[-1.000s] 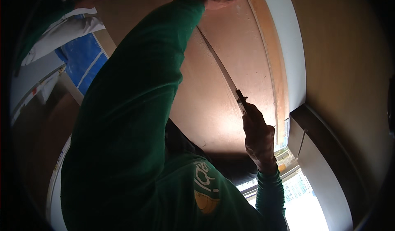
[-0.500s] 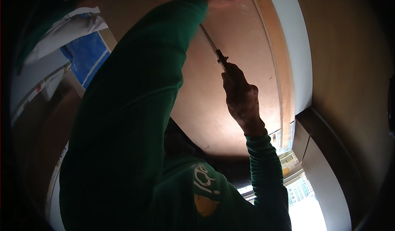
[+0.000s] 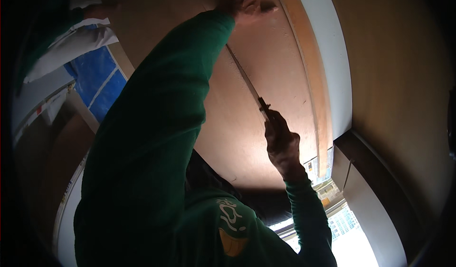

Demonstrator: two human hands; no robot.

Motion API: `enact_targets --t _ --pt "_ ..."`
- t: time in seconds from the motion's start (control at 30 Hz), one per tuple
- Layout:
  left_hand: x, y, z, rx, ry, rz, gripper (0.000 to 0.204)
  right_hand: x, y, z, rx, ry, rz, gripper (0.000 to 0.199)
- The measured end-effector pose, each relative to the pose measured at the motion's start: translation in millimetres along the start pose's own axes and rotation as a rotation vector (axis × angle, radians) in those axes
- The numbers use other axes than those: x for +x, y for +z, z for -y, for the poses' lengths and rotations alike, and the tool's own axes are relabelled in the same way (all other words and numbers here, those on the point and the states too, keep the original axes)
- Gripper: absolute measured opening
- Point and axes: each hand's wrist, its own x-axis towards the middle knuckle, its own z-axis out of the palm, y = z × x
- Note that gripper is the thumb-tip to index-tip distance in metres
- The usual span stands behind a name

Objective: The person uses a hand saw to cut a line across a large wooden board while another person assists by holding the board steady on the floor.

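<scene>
A long hand saw, its thin blade seen edge-on and its grip dark, lies across a wide light-brown wooden panel. My right hand is closed round the grip. The blade's far end disappears behind my left sleeve, and I cannot see how deep it sits in the panel. At the top, my left hand rests on the panel, its thumb stretched to the right and its fingers apart. Part of that hand is in shadow.
A light wooden strip and a pale grey band run along the panel's right side. Another person's hand, in a green sleeve, is at upper left above white fabric and a blue surface. Bright light enters at lower right.
My right hand has drawn the saw back toward my body, and more of the blade shows. My left hand stays on the panel; the whole view has shifted slightly.
</scene>
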Motion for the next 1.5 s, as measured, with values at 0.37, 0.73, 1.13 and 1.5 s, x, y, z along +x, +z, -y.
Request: enact_targets --t 0.37,0.73,1.13,1.5 --pt "3.9 -16.9 -6.8 0.064 -0.052 0.081 0.101 32.1 27.2 7.6 0.166 0.021 -0.133 0.036" --pt "-4.1 1.6 -2.1 -0.009 -0.047 -0.053 0.097 44.9 7.4 17.8 0.234 0.076 -0.068 0.029" --pt "0.9 -13.9 -9.7 -0.011 -0.056 0.013 0.097 46.4 -3.0 19.1 0.293 0.173 0.019 0.029" --pt "4.9 -11.4 -10.6 0.037 -0.014 -0.006 0.099 46.9 -4.9 21.9 0.258 0.16 -0.002 0.026"
